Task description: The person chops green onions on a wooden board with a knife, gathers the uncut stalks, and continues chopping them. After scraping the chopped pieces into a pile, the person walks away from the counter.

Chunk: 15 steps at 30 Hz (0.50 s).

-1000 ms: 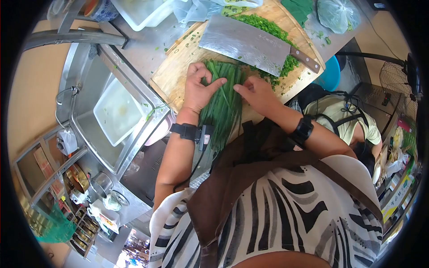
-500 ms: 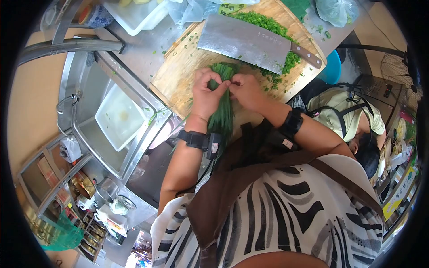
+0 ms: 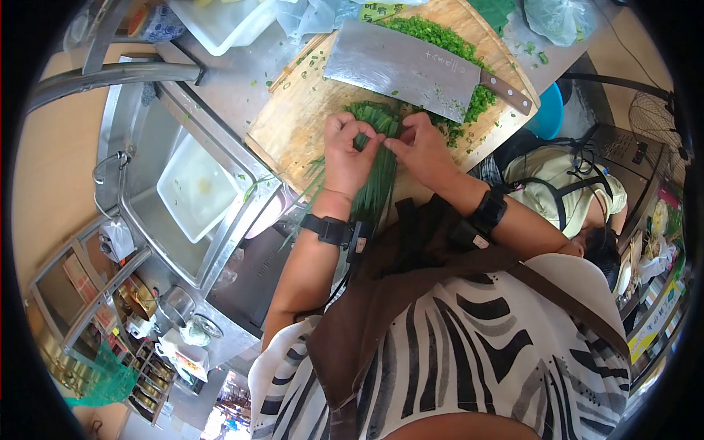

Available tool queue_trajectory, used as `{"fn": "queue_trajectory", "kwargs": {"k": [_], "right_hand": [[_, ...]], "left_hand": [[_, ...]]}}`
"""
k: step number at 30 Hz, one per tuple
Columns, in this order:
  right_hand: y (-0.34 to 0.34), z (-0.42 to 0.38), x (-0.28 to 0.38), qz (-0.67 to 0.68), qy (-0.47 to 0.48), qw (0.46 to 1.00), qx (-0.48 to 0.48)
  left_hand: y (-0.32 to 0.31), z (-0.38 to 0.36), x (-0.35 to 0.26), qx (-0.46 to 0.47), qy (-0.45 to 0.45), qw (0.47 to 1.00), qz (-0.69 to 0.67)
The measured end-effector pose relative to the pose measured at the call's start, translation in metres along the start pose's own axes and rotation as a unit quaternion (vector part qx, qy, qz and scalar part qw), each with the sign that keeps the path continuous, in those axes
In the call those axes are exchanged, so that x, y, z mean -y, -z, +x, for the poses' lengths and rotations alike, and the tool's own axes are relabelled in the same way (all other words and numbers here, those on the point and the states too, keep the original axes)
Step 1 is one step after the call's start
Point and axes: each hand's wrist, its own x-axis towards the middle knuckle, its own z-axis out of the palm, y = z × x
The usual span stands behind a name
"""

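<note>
Green chives, tan wooden board, silver cleaver, black-and-white striped shirt.

The person wears a short-sleeved top in a bold black-and-white zebra print, with a brown apron over it — one broad brown strap crosses toward the right shoulder. Both forearms are bare. Each wrist carries a black band: the left wristband holds a small black device with a thin cable trailing down — the right wristband bears a pale label.
</note>
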Motion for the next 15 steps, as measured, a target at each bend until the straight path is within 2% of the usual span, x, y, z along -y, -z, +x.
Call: {"fn": "queue_trajectory", "kwargs": {"k": [2,4,11,13,14,15], "right_hand": [[-0.002,0.001,-0.007,0.028,-0.028,0.999,0.009],[-0.002,0.003,0.006,0.217,-0.123,0.967,0.044],[-0.004,0.019,0.010,0.137,-0.056,0.982,0.118],[0.001,0.025,0.005,0.229,-0.120,0.952,0.162],[0.003,0.026,0.002,0.230,-0.122,0.951,0.165],[0.008,0.026,0.000,0.292,-0.171,0.923,0.182]], "left_hand": [[-0.001,0.000,0.000,-0.002,-0.004,1.000,0.006],[-0.001,0.000,0.001,-0.004,-0.018,1.000,0.008],[0.000,0.000,-0.005,0.019,0.047,0.998,-0.031],[-0.006,-0.001,-0.005,-0.011,0.031,0.999,-0.006],[-0.009,-0.002,-0.006,-0.011,0.034,0.999,-0.004],[-0.012,-0.003,-0.006,-0.023,0.001,0.999,0.043]]}}
